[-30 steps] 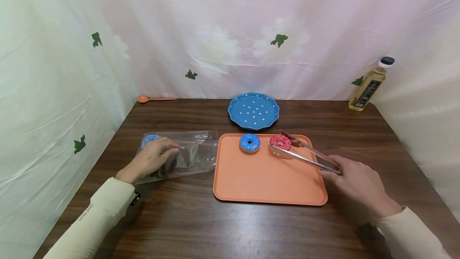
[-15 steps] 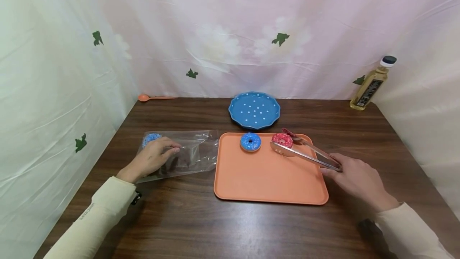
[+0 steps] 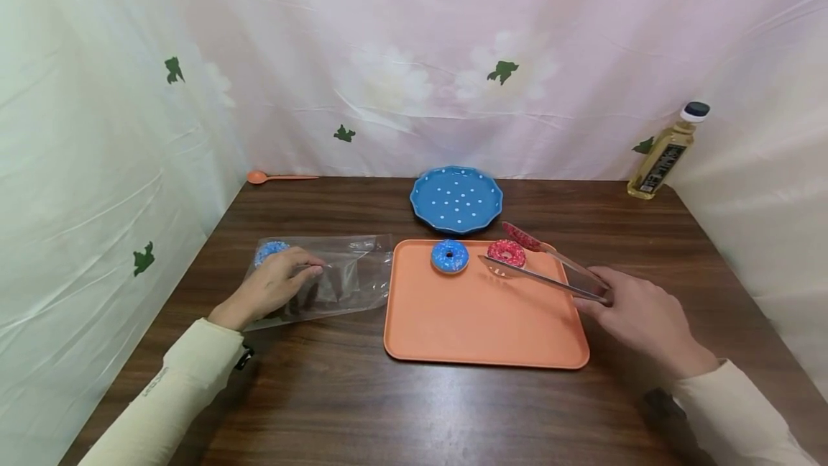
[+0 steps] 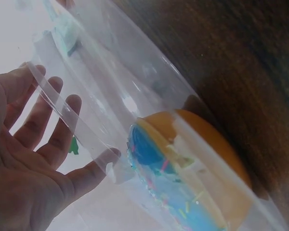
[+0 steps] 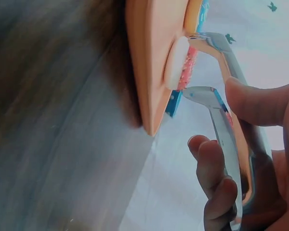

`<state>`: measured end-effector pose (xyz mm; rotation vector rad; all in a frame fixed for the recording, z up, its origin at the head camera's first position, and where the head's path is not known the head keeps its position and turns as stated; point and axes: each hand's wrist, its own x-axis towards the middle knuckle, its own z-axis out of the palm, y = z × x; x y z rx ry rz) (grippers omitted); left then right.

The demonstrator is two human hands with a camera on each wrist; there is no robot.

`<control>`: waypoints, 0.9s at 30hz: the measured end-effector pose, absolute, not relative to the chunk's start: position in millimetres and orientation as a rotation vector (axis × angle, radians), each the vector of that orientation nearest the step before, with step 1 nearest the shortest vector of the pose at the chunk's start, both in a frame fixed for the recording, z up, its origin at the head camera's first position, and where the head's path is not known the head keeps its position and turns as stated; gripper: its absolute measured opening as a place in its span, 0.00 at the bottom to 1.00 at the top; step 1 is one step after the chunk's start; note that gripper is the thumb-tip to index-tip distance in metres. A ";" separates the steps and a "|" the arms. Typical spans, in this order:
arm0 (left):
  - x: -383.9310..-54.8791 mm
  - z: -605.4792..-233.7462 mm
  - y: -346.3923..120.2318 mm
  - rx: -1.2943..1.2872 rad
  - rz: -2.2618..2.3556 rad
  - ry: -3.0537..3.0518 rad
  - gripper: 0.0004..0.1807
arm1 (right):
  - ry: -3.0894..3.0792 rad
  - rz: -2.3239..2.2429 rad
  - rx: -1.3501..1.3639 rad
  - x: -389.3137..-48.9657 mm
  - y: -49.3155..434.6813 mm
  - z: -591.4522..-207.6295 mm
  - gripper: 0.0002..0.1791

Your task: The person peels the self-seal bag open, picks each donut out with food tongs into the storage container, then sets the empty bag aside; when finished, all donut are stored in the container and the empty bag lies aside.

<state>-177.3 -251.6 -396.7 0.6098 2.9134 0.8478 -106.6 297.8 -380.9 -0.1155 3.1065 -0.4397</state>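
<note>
My left hand (image 3: 278, 280) pinches the edge of a clear plastic bag (image 3: 362, 265) at the left; a blue-iced donut (image 3: 270, 247) lies inside it. In the left wrist view, the bag's edge (image 4: 55, 98) passes between thumb and fingers, with the other fingers spread behind the film. My right hand (image 3: 643, 315) grips metal tongs (image 3: 550, 280), their arms spread apart. The tongs' tips stand on either side of a pink-red iced donut (image 3: 507, 247) on the orange tray (image 3: 479, 329). Beside it on the tray sits another blue-iced donut (image 3: 441, 263).
A blue plate with white dots (image 3: 456, 200) stands just behind the tray. At the back right corner is an oil bottle (image 3: 661, 160). An orange spoon (image 3: 259, 177) lies along the back left edge of the dark wooden table (image 3: 349, 394). Patterned cloth hangs round three sides.
The tongs' tips have spread wider and turned slightly, the far tip rising away from the pink-red donut. The left hand, the bag and the donuts look unmoved.
</note>
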 end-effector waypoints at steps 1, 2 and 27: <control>-177.2 -397.0 -251.8 0.614 0.851 2.915 0.15 | 3.112 -0.436 -0.129 -107.0 296.1 -379.8 0.37; -177.0 -397.3 -252.0 0.618 0.852 2.916 0.15 | 3.117 -0.435 -0.144 -107.5 294.4 -378.8 0.37; -175.6 -393.1 -252.9 0.586 0.881 2.890 0.16 | 3.076 -0.418 -0.470 -132.3 206.1 -361.8 0.28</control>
